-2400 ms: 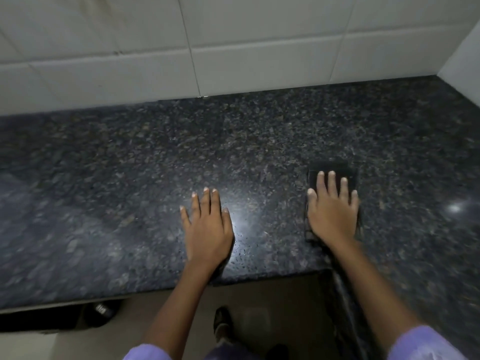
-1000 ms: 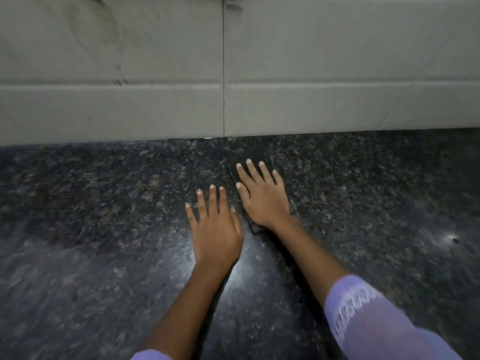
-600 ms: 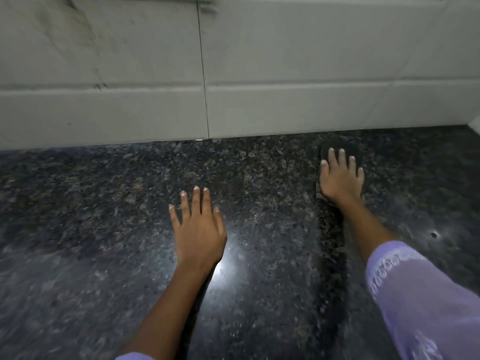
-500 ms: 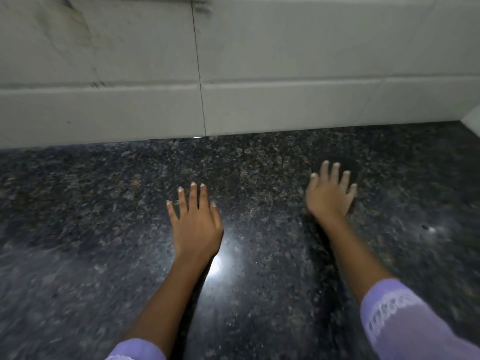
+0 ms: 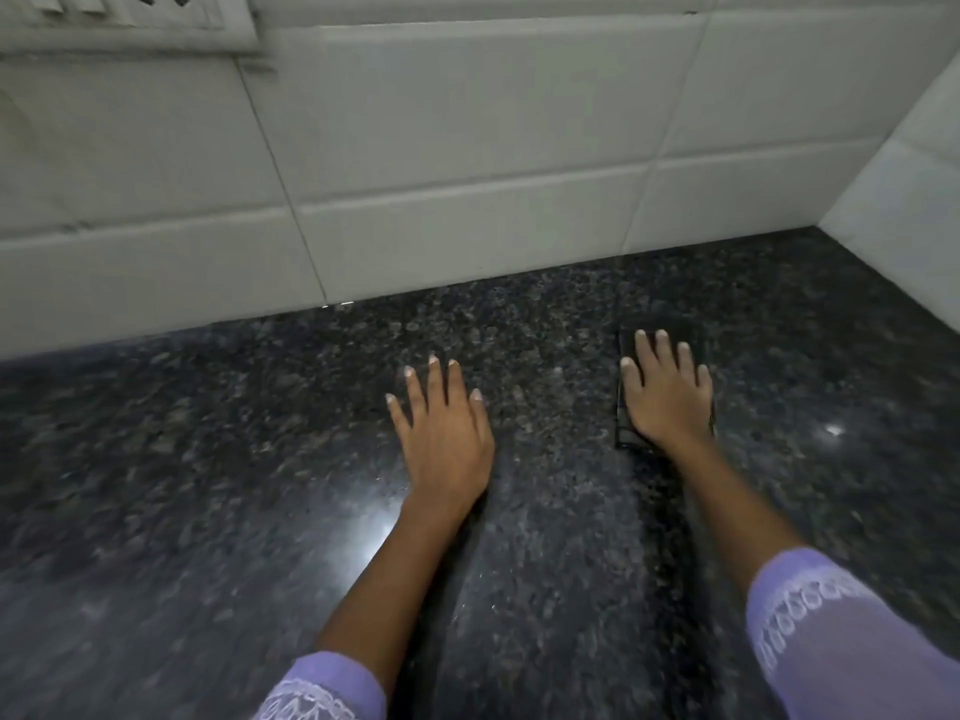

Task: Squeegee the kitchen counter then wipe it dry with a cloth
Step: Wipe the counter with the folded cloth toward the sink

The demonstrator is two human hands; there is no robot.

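Head: no legible txt, prob. blur.

Dark speckled granite counter [image 5: 208, 485], a folded dark cloth [image 5: 626, 433] flat near its back corner.

The counter [image 5: 260, 485] is dark granite, black speckled with grey and brownish flecks, and the cloth [image 5: 626, 428] on it is black. The wall tiles [image 5: 467, 122] are plain white with grey grout lines, and the sleeves [image 5: 810, 610] are lilac with white lace-patterned trim.
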